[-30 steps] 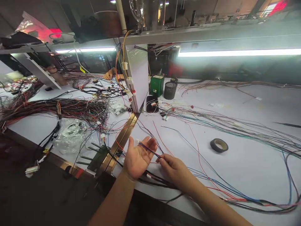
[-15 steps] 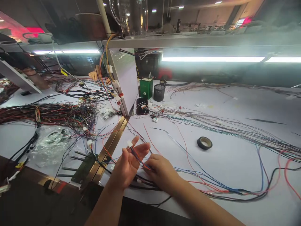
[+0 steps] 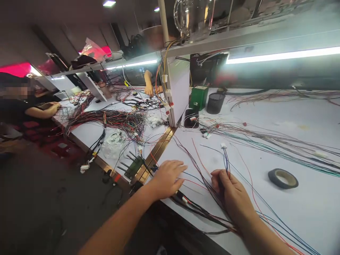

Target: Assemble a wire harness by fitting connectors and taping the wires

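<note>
My right hand (image 3: 235,196) is closed around a few thin blue and red wires (image 3: 226,163). A white connector (image 3: 224,145) tips these wires and points up and away from my fingers. My left hand (image 3: 168,179), fingers stretched out and palm down, hovers over or rests on the cables by the brass-coloured strip (image 3: 154,154); whether it touches them I cannot tell. Black sleeved cables (image 3: 202,210) run below both hands along the bench's near edge. Beside my left hand is a dark green block with upright pins (image 3: 134,168).
A roll of black tape (image 3: 273,176) lies at right. Further back are a green box (image 3: 198,98), a mesh cup (image 3: 215,103) and long loose wires (image 3: 255,136). A wire bundle (image 3: 119,120) and plastic bag (image 3: 114,141) lie left. Another person's hand (image 3: 149,88) shows behind; someone else (image 3: 39,111) works far left.
The view has swung left. My left hand has moved away from the white connector to the cables at left, while my right hand still grips its wires.
</note>
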The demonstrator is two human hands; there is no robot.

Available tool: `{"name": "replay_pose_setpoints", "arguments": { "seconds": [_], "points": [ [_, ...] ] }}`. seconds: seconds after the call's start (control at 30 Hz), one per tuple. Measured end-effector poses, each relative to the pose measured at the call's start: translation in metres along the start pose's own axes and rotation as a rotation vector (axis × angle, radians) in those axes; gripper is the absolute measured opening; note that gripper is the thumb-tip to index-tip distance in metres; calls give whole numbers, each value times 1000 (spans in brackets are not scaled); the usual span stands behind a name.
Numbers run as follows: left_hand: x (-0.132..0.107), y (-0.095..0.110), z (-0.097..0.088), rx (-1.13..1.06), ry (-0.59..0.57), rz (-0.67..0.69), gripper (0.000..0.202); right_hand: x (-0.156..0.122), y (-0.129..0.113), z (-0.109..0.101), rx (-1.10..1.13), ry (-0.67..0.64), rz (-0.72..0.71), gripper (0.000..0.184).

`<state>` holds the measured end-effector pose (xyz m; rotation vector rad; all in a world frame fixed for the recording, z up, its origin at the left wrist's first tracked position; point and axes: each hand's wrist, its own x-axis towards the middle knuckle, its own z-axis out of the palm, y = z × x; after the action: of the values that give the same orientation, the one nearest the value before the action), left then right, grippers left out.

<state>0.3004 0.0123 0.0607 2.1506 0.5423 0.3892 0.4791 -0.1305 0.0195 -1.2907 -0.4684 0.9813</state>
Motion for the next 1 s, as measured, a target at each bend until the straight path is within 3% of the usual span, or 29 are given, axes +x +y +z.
{"name": "replay_pose_setpoints", "arguments": {
  "seconds": [0.1, 0.2, 0.37, 0.5, 0.6, 0.67, 0.8, 0.9, 1.0],
  "points": [
    [3, -22, -8, 248, -53, 31, 36, -6, -2, -15, -101, -48, 13, 41],
    [17, -32, -11, 536, -188, 75, 19, -9, -3, -30, -137, -36, 30, 44],
    [39, -24, -28, 710, -363, 133, 14, -12, -11, -34, -168, -5, 20, 50],
    [37, -22, -51, 955, -572, 93, 32, -15, -18, -27, -138, -34, 43, 52],
    [39, -27, -63, 1072, -548, 26, 27, -15, -20, -25, -101, -57, 93, 54],
    [49, -31, -67, 1124, -470, 3, 23, -13, -19, -26, -93, -76, 101, 55],
    [87, -37, -66, 1193, -262, 11, 41, -9, -14, -30, -101, -179, 105, 55],
    [112, -42, -61, 1173, -316, 119, 54, -7, -13, -31, -128, -187, 97, 53],
    [125, -48, -55, 1167, -399, 216, 43, -6, -14, -30, -158, -169, 70, 54]
  ]
}}
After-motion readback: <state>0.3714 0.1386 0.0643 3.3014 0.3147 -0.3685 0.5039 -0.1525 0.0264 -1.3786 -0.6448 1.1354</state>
